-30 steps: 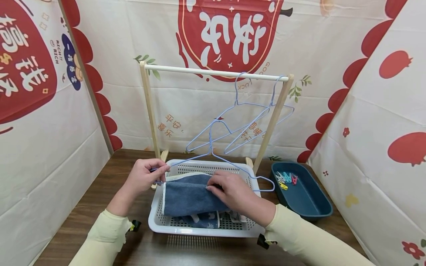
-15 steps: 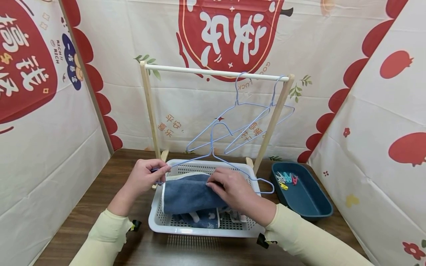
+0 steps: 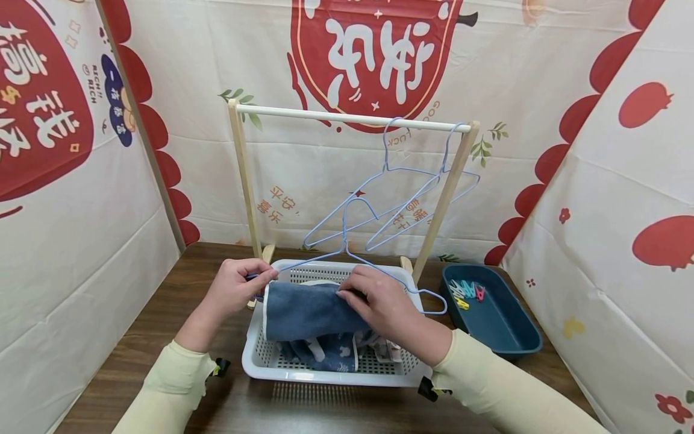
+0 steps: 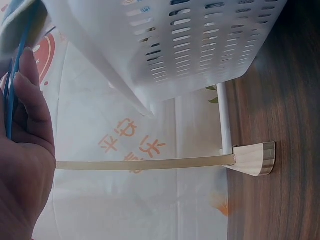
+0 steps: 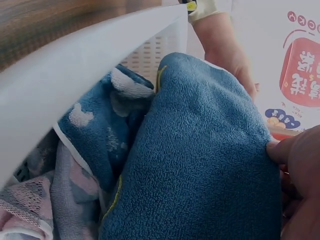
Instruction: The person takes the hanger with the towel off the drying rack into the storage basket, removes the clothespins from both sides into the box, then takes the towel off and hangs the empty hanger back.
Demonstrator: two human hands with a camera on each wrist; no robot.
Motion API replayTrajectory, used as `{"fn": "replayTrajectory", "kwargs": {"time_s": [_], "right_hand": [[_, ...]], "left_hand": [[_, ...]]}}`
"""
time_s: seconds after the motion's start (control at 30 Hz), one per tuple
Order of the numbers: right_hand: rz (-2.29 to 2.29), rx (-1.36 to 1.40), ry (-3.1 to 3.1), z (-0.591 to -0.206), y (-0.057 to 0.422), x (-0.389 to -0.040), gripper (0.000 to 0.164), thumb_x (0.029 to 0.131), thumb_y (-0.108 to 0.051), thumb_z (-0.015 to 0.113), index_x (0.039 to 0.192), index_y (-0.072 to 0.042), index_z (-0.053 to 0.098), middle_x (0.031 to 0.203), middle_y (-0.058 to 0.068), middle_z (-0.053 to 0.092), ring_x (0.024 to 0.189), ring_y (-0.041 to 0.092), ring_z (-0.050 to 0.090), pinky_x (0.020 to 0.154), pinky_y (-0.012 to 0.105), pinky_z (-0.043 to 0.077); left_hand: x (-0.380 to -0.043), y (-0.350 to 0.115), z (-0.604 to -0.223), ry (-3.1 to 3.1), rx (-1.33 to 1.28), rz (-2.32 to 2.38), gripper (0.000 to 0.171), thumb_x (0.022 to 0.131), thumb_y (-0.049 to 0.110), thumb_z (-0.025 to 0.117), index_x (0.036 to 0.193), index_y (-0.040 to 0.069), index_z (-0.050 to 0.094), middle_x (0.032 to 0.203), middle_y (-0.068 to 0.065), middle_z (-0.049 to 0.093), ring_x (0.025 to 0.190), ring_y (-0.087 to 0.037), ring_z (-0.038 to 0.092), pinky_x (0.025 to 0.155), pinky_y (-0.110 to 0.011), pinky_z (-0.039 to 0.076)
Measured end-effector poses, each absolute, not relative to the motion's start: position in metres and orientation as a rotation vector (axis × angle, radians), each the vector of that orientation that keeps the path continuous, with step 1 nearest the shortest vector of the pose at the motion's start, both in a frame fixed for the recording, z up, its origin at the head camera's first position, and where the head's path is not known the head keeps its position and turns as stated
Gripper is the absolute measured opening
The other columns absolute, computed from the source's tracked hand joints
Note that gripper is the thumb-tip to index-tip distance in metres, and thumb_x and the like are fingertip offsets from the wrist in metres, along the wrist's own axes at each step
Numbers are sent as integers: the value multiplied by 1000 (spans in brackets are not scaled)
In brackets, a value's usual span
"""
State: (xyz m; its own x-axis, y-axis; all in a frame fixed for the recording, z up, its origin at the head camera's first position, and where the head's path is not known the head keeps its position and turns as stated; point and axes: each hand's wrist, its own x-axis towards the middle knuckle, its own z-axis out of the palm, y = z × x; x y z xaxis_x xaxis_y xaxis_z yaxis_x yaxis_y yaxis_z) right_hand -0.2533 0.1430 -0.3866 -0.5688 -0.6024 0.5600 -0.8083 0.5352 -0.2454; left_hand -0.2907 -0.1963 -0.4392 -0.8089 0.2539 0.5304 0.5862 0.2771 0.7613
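In the head view my left hand grips the left end of a blue wire hanger, whose hook points up. In the left wrist view the blue hanger wire passes between thumb and fingers. A dark blue towel with white edging hangs from the hanger's lower part, its front flap falling over the basket. My right hand pinches the towel's upper edge between thumb and fingers; the right wrist view shows the towel's terry face close up. The hanger's bottom bar is hidden behind the towel.
Below stands a white perforated basket holding a patterned blue towel and other cloths. Behind it, a wooden rack carries two blue hangers. To the right, a dark teal tray contains several colored clips.
My right hand has moved slightly up with the towel's edge. The towel's front flap has risen, and more of the patterned towel shows below it. The left hand keeps its grip on the hanger.
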Motion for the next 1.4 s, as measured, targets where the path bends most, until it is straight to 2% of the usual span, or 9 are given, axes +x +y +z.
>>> {"fn": "replayTrajectory", "kwargs": {"time_s": [0.43,0.63,1.17,1.4], "right_hand": [[719,1166,-2300,-380,146,-254,4,104,-12,80,106,-15,81,103,-4,71,91,10,65,79,33,59],[713,1170,-2264,-375,147,-255,4,104,-11,80,107,-14,80,103,-3,72,90,12,64,77,33,58],[703,1138,-2253,-368,146,-253,6,102,-9,82,105,-13,80,103,-3,72,89,12,65,76,35,59],[733,1138,-2259,-363,148,-253,5,103,-10,80,106,-14,80,102,-5,70,88,10,62,74,33,56]], "left_hand": [[-290,-195,-437,-2249,-753,-1581,7,103,1,77,98,1,81,74,-2,67,60,-16,62,56,-31,62],[-290,-195,-437,-2249,-739,-1574,8,103,0,77,98,4,82,72,-3,67,60,-16,62,55,-32,62],[-289,-193,-437,-2226,-738,-1592,8,103,0,76,97,2,81,72,-3,67,59,-15,63,54,-32,62],[-289,-194,-437,-2215,-758,-1611,9,103,-4,74,101,-1,81,78,-3,71,62,-14,66,56,-31,63]]}}
